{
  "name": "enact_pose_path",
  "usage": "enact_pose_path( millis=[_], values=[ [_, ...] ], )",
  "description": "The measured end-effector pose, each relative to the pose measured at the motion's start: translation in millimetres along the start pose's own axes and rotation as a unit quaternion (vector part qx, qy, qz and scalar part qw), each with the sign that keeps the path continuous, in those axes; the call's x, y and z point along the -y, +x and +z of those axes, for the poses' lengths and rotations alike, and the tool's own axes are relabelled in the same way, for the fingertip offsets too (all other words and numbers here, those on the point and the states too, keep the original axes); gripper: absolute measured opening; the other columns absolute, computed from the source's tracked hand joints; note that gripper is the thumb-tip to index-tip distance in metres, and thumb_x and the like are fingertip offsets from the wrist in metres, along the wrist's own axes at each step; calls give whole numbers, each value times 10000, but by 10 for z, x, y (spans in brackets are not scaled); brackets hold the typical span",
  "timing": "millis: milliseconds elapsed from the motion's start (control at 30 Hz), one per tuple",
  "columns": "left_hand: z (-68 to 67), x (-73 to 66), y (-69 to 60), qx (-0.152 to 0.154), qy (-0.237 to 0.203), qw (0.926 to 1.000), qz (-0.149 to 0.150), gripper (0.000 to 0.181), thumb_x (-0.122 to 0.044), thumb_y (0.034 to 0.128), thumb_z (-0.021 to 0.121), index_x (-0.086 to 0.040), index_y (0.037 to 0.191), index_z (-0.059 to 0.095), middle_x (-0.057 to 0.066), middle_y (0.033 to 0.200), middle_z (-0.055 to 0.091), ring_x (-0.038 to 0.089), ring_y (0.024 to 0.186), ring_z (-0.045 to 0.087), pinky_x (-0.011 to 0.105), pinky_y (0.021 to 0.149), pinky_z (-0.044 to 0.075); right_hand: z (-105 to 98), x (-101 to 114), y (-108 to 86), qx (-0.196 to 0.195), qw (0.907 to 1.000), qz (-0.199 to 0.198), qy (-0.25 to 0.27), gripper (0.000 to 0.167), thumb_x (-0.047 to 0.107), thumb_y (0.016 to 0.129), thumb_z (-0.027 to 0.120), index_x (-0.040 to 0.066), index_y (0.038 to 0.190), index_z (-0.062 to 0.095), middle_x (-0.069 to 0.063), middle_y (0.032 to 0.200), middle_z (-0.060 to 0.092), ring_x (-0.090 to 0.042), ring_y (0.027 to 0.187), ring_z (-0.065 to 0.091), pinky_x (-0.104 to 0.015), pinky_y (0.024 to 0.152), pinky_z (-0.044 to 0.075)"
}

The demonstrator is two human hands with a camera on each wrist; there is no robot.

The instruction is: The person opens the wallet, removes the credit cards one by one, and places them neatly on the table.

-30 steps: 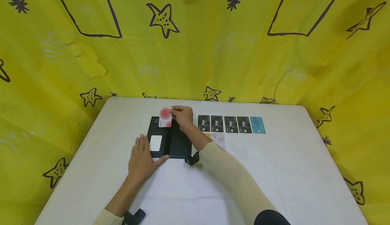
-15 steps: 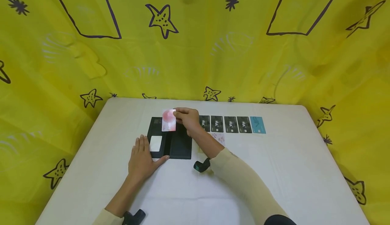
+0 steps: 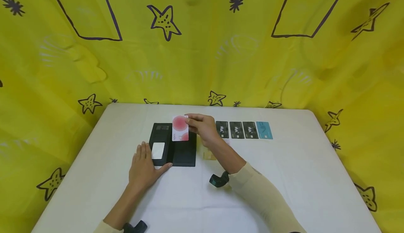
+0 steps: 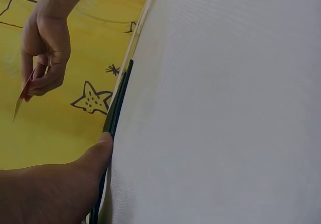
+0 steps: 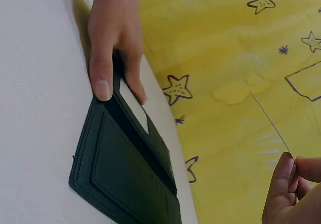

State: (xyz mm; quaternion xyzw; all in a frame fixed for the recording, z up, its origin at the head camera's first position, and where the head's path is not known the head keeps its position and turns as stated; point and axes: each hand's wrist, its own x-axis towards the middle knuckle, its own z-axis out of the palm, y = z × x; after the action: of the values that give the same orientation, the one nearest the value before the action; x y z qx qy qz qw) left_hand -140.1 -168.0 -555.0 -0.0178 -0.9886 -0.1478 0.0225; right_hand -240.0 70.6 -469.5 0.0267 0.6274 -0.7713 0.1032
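Between the thumb and fingers of my right hand [image 3: 204, 128] is a white card with pink circles [image 3: 180, 129], pinched at its right edge. It is held up above an open dark wallet [image 3: 184, 157], and the right wrist view shows the card [image 5: 271, 122] edge-on, apart from the wallet. With straight fingers and the thumb spread, my left hand [image 3: 142, 170] rests along the wallet's near left corner. A white rectangle [image 3: 158, 150] shows in the wallet's left half. In the left wrist view, the left thumb [image 4: 98, 156] lies on the wallet's edge.
Right of the wallet, several black "Vip" cards [image 3: 236, 130] and a blue card [image 3: 264, 130] lie in a row. A yellowish card [image 3: 209, 154] lies nearer, partly behind the right forearm. A yellow patterned curtain [image 3: 202, 50] surrounds the white table [image 3: 284, 177].
My right hand has moved right and slightly nearer with the pink-circled card, from the wallet's far left part towards its middle. The left hand stays on the wallet.
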Motion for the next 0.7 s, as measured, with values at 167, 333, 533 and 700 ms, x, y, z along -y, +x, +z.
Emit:
enact_pose_path(
  millis=[167,333,533,700],
  values=[
    [-25,-15,10,68,-30,10000,-16,1230,-610,851,778,207,1562,197,380,1656,172,539,1542,147,627,1232,182,-130,74,-89,-16,10000,14,33,238,80,994,739,0,1216,765,-103,1128,733,-178,898,684,-302,878,606],
    [-42,-24,-44,177,-93,9998,-40,1240,-627,850,774,215,1557,198,387,1652,170,548,1538,144,641,1228,179,-243,110,-207,-44,10000,21,-65,245,81,994,740,-3,1223,761,-100,1119,734,-176,881,690,-296,866,607],
    [-74,-21,0,96,-193,9998,-14,1241,-630,856,765,213,1560,188,385,1657,159,547,1540,138,647,1227,171,-366,203,-305,-98,9998,-179,28,260,74,994,736,-16,1238,750,-110,1158,727,-185,885,683,-329,915,599],
    [-48,-6,34,250,-185,9995,-58,1251,-634,863,754,211,1566,156,381,1664,123,545,1545,110,641,1231,147,-505,230,-385,-168,9997,-137,141,271,62,1009,712,-27,1264,730,-122,1210,713,-206,913,684,-309,922,592]
  ],
)
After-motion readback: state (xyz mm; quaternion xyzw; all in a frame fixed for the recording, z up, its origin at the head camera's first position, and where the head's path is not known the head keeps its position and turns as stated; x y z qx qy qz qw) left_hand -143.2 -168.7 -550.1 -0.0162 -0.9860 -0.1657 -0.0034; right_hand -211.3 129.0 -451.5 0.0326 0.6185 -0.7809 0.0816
